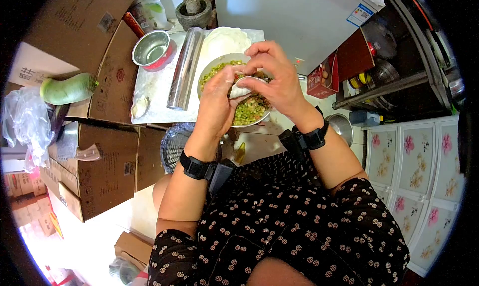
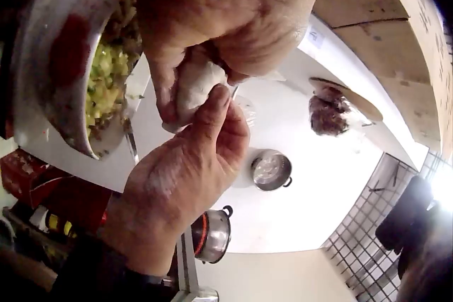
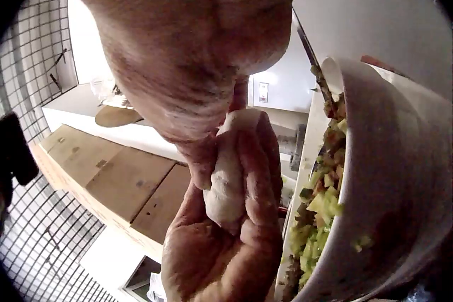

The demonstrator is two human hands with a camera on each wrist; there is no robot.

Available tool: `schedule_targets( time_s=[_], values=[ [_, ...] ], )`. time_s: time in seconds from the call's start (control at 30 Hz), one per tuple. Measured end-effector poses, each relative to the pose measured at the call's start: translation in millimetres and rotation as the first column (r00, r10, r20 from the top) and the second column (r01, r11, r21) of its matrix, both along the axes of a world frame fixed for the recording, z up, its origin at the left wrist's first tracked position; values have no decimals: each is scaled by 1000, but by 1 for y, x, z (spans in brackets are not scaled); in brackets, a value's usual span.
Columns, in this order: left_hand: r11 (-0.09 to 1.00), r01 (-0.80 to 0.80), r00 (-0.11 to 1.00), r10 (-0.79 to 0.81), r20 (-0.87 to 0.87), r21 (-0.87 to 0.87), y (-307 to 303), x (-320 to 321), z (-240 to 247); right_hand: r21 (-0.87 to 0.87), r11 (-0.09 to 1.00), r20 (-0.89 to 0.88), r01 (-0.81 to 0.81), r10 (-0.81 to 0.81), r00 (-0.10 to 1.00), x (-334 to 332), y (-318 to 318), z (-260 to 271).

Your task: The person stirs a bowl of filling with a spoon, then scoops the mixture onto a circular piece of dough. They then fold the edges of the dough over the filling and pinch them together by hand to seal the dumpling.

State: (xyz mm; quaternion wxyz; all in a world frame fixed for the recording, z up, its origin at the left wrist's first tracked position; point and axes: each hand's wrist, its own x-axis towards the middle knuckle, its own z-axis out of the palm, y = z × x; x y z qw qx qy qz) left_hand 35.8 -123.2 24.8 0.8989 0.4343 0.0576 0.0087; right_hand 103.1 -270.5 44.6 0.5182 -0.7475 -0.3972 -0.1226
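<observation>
Both hands hold a pale, stuffed dumpling [image 1: 240,90] over a bowl [image 3: 400,174] of chopped green and brown filling [image 1: 244,114]. In the head view my left hand [image 1: 218,99] cups it from the left, fingers curled around its side. My right hand [image 1: 282,81] comes in from the right, its thumb and fingertips pinching the dough edge. The left wrist view has the dumpling [image 2: 197,86] between the left palm and the right thumb. In the right wrist view it lies lengthwise along the curled left fingers [image 3: 260,174].
A shiny rolling pin [image 1: 184,69] lies on the white board [image 1: 154,99], beside flat round wrappers [image 1: 224,40]. Near the board's left side stand a metal bowl [image 1: 151,49] and a dough scrap [image 1: 140,106]. A stone mortar [image 1: 193,16] is behind; cardboard boxes [image 1: 107,151] stand left.
</observation>
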Motion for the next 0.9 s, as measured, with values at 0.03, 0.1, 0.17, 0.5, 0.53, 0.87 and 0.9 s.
schedule_targets(
  time_s=[0.03, 0.1, 0.17, 0.5, 0.53, 0.87, 0.9],
  values=[
    [1000, 4, 1000, -4, 1, -6, 0, 0, 2, 31, 1000, -75, 1, 2, 997, -2, 1, 1],
    [998, 53, 996, -50, 78, -45, 3, 1, -1, 13, 999, -51, 49, -49, 998, -1, 3, 1],
    [997, 46, 995, -41, 91, -59, 3, 2, 0, -22, 999, -63, 33, -34, 997, 2, 2, -1],
    [995, -49, 998, 46, 34, 85, 1, 1, 7, 217, 976, -446, -10, 108, 888, 5, 8, -16],
    [990, -51, 999, 49, 24, 128, 4, 2, 4, 239, 970, -491, 35, 90, 866, 5, 10, -16],
    [986, 2, 990, 22, 138, -165, 5, 10, -10, 246, 951, -484, 185, -45, 874, 10, 22, -17],
    [983, -19, 986, 49, 160, -182, 3, 9, -5, 268, 947, -501, 176, -20, 865, 13, 24, -21]
  ],
)
